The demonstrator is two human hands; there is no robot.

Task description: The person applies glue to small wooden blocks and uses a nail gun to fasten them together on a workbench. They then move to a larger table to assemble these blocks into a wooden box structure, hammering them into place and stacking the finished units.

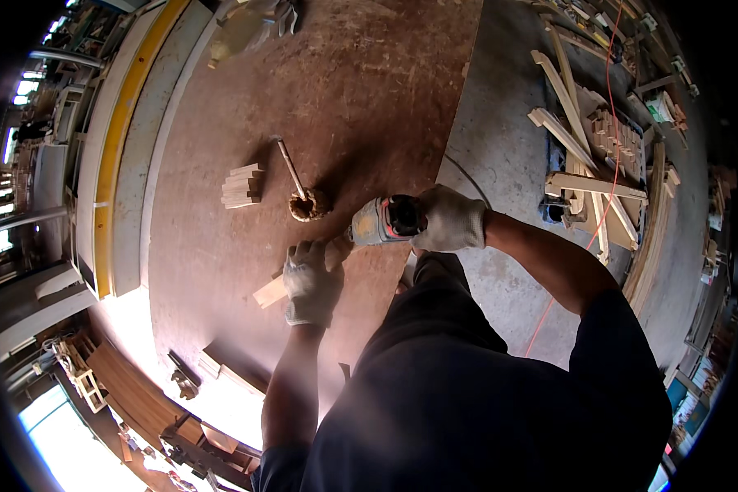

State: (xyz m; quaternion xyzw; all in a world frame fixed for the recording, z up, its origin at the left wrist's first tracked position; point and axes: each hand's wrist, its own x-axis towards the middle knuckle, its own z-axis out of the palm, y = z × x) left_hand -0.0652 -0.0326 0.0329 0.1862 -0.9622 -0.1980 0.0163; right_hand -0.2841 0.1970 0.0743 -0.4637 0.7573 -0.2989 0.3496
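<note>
My right hand [453, 220], in a pale knit work glove, is closed around a corded power tool [377, 221] with a grey body and a red and black end. Its exact kind is hard to make out. Wearing a matching glove, my left hand [314, 279] grips a light wooden strip [269, 293] on the brown work table [369, 98]. The tool's front end is close to the strip's far end, where my fingers partly hide it. Beyond my hands sits a small round pot [310, 207] with crusted brown edges and a stick [290, 166] leaning out of it. A small stack of wooden blocks [242, 187] lies left of the pot.
A dark cord [470, 175] trails off the table's right edge. Long timber pieces [586, 152] lie piled on a rack to the right, with an orange cord [601, 217] crossing the concrete floor. A yellow-striped beam [121, 148] runs along the left. A clear plastic bag [242, 33] lies at the far end.
</note>
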